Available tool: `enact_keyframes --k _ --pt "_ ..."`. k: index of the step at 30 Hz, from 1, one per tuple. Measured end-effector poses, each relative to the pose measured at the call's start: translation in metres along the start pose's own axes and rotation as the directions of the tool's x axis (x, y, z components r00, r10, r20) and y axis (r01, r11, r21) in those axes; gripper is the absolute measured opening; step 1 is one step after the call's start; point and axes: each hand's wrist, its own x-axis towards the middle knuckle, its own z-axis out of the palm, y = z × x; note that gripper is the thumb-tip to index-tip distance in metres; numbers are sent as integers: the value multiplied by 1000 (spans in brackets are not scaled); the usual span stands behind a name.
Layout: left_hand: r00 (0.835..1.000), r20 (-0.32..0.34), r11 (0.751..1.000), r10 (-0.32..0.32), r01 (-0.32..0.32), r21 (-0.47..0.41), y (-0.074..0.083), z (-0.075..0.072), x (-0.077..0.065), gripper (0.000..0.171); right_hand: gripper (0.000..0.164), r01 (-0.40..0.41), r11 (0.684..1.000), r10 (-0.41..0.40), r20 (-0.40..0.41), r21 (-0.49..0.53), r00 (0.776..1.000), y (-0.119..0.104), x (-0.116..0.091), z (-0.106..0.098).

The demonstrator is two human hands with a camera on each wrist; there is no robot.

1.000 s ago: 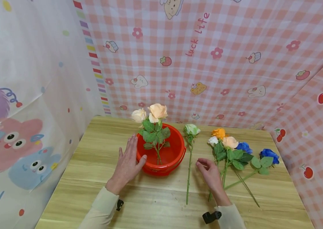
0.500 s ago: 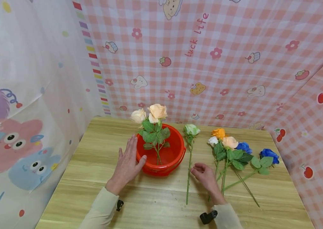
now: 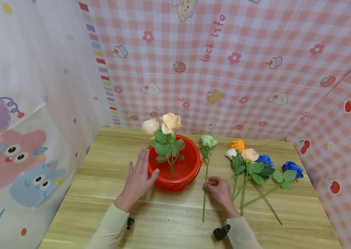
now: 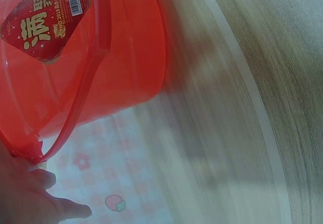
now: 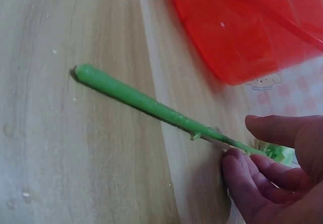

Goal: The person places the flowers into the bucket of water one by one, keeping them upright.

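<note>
A red bucket [image 3: 191, 162] stands on the table with two pale peach roses [image 3: 171, 122] upright in it. My left hand [image 3: 136, 181] rests flat against the bucket's left rim, fingers extended; the left wrist view shows part of it beside the bucket's handle [image 4: 81, 108]. To the right of the bucket lies a green-white rose [image 3: 208, 140], its stem [image 5: 126, 97] pointing toward me. At mid-stem is my right hand [image 3: 220, 190]. In the right wrist view, its curved fingers come right up to the stem on one side, while the thumb [image 5: 275, 128] stands apart on the other.
Several more roses lie to the right: orange [image 3: 237, 144], white [image 3: 231, 153], peach [image 3: 250, 155] and blue [image 3: 293, 169], with stems crossing. A checked pink cloth [image 3: 243, 72] hangs behind the table [image 3: 107, 152].
My right hand has moved left and slightly down, from beside the other roses to the stem of the green-white rose. My left hand has stayed at the bucket.
</note>
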Motion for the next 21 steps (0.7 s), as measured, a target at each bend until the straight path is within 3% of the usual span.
enact_keyframes --k 11,21 --pt "1000 -10 1000 9 -9 0 -1 0 0 82 34 26 987 -34 -44 -160 998 1 5 6" --pt "1000 5 1000 0 0 6 0 -1 0 82 30 30 985 -39 -54 -170 998 -2 7 4"
